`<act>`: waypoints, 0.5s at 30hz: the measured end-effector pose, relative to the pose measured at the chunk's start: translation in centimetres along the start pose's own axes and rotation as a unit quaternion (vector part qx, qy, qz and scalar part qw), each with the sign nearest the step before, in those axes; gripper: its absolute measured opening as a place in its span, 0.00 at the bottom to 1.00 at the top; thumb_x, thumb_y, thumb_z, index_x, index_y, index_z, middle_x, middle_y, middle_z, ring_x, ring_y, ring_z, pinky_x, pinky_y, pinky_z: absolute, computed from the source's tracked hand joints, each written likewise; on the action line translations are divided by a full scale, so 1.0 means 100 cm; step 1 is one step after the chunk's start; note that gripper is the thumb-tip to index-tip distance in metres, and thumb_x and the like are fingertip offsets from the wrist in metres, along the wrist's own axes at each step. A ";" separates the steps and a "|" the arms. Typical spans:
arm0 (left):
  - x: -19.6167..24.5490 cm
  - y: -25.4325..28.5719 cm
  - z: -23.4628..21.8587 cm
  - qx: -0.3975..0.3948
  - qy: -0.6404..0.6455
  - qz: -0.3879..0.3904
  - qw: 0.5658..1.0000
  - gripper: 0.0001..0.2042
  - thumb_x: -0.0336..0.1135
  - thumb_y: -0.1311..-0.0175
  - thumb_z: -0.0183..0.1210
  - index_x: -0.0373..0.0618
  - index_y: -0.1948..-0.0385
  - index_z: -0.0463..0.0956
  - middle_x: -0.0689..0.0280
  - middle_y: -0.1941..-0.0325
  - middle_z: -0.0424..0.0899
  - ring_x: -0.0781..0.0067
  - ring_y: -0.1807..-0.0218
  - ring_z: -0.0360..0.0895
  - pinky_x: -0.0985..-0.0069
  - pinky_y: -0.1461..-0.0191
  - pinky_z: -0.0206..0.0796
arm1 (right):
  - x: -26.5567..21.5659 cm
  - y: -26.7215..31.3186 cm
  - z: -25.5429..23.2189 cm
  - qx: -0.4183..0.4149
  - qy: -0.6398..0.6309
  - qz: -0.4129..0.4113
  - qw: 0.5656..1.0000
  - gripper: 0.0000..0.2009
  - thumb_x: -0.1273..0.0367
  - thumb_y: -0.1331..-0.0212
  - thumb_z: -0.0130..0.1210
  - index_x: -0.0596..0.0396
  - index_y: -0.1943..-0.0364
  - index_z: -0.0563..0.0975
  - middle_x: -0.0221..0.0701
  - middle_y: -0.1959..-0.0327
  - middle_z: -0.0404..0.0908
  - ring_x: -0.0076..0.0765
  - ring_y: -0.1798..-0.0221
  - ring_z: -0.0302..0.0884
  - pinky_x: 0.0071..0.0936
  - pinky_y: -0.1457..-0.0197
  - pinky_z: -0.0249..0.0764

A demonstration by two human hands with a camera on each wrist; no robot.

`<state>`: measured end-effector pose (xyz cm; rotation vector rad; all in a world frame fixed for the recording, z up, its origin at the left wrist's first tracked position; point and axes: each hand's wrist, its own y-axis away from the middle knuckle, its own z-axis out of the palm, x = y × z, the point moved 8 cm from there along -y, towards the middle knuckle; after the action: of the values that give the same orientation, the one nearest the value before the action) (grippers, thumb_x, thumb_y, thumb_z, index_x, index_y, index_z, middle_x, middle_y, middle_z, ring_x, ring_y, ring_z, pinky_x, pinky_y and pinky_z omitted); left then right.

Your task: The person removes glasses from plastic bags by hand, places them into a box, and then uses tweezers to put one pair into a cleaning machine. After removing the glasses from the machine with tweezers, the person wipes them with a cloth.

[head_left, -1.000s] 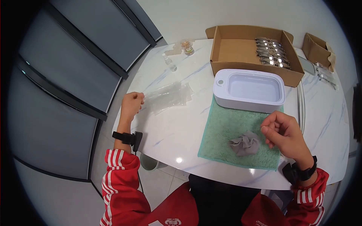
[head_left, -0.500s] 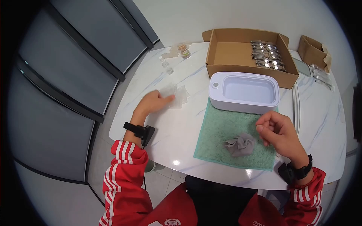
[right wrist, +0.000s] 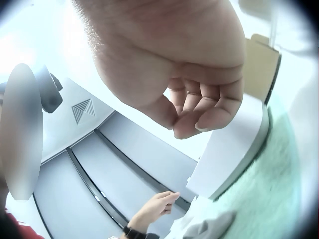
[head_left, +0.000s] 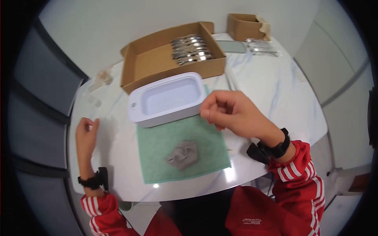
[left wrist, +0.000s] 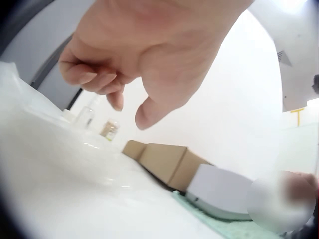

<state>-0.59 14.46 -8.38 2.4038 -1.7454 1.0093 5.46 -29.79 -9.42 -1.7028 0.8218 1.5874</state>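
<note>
My left hand point(head_left: 86, 135) hovers over the left side of the table, fingers loosely curled and thumb apart, with nothing in it. Clear plastic bags point(left wrist: 55, 154) lie below it in the left wrist view. My right hand point(head_left: 232, 112) is held over the right edge of the green towel point(head_left: 157, 135), fingers bent and thumb tip close against the index fingertip. Nothing shows between them in the right wrist view. A crumpled grey cloth point(head_left: 183, 155) lies on the towel. At the towel's far edge stands a pale lilac cleaner tub point(head_left: 165, 118) with a round button.
Behind the tub, an open cardboard box point(head_left: 145, 59) holds a row of shiny glasses point(head_left: 193, 49). A smaller carton point(head_left: 240, 27), a grey flat panel point(head_left: 232, 47) and bagged items point(head_left: 262, 48) are at the back right. A small jar point(left wrist: 110, 129) and a clear bottle point(left wrist: 85, 117) stand far left.
My left hand passed over the plastic bags and drew back left, off them. The head view has swung to the right. My right hand keeps its bent-finger pose.
</note>
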 end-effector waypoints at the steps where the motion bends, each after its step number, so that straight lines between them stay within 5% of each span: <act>1: 0.024 -0.001 0.000 -0.004 0.059 -0.019 0.998 0.14 0.38 0.32 0.64 0.44 0.74 0.70 0.76 0.78 0.62 0.85 0.74 0.54 0.78 0.72 0.47 | -0.005 0.000 -0.021 0.030 0.030 0.010 0.999 0.07 0.68 0.33 0.61 0.58 0.60 0.79 0.20 0.75 0.77 0.14 0.75 0.72 0.16 0.71 0.71; 4: 0.076 0.007 0.013 -0.040 0.349 -0.075 0.933 0.12 0.36 0.25 0.56 0.48 0.72 0.68 0.77 0.76 0.60 0.88 0.74 0.53 0.84 0.73 0.44 | -0.017 -0.002 -0.083 0.125 0.131 0.002 0.983 0.06 0.68 0.33 0.59 0.58 0.60 0.80 0.21 0.73 0.79 0.15 0.73 0.75 0.17 0.70 0.73; 5: 0.085 0.006 0.015 -0.037 0.355 -0.080 0.931 0.12 0.36 0.25 0.56 0.48 0.72 0.68 0.77 0.76 0.60 0.88 0.74 0.53 0.84 0.73 0.44 | -0.019 -0.006 -0.109 0.156 0.177 0.010 0.972 0.07 0.68 0.33 0.59 0.57 0.60 0.80 0.22 0.73 0.79 0.15 0.74 0.75 0.17 0.70 0.73; 7: 0.101 0.004 0.021 -0.037 0.694 -0.054 0.717 0.10 0.36 0.25 0.54 0.46 0.70 0.70 0.76 0.76 0.56 0.86 0.77 0.50 0.83 0.76 0.43 | -0.014 -0.014 -0.166 0.203 0.300 0.033 0.932 0.09 0.67 0.36 0.61 0.59 0.61 0.80 0.26 0.73 0.81 0.19 0.74 0.77 0.22 0.70 0.73; 8: 0.100 0.001 0.021 -0.036 0.698 -0.058 0.713 0.10 0.36 0.25 0.54 0.46 0.70 0.70 0.76 0.76 0.56 0.86 0.77 0.50 0.83 0.76 0.43 | -0.009 -0.020 -0.197 0.222 0.385 0.032 0.895 0.09 0.67 0.38 0.61 0.59 0.61 0.80 0.32 0.73 0.83 0.26 0.72 0.80 0.27 0.67 0.75; 9: 0.103 0.000 0.020 -0.044 0.754 -0.061 0.652 0.09 0.34 0.25 0.53 0.45 0.70 0.69 0.75 0.76 0.56 0.85 0.77 0.50 0.82 0.77 0.44 | -0.008 -0.024 -0.224 0.243 0.481 -0.010 0.842 0.09 0.69 0.40 0.60 0.58 0.59 0.81 0.38 0.71 0.85 0.38 0.70 0.83 0.33 0.63 0.77; 10: 0.098 0.001 0.028 -0.048 0.807 -0.071 0.584 0.09 0.33 0.25 0.51 0.44 0.69 0.68 0.74 0.76 0.55 0.83 0.78 0.49 0.82 0.78 0.45 | -0.002 -0.032 -0.262 0.261 0.618 0.042 0.741 0.11 0.72 0.42 0.56 0.57 0.56 0.82 0.43 0.66 0.86 0.52 0.62 0.84 0.39 0.55 0.78; 11: 0.094 0.002 0.032 -0.046 0.818 -0.078 0.568 0.09 0.32 0.25 0.50 0.42 0.69 0.66 0.72 0.76 0.58 0.83 0.78 0.51 0.81 0.78 0.46 | 0.004 -0.037 -0.280 0.257 0.650 0.055 0.712 0.15 0.74 0.44 0.54 0.56 0.52 0.82 0.47 0.58 0.86 0.58 0.53 0.82 0.44 0.48 0.77; 15: 0.081 0.009 0.045 -0.025 0.817 -0.102 0.568 0.09 0.33 0.25 0.49 0.43 0.69 0.66 0.72 0.76 0.58 0.83 0.78 0.51 0.81 0.78 0.46 | 0.018 -0.052 -0.323 0.272 0.675 0.098 0.679 0.17 0.73 0.45 0.59 0.52 0.50 0.82 0.48 0.49 0.82 0.56 0.46 0.80 0.45 0.43 0.76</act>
<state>2.23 5.62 -8.25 0.5512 -0.5886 1.9150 28.63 -53.02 -9.47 -2.1250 1.9324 -0.2350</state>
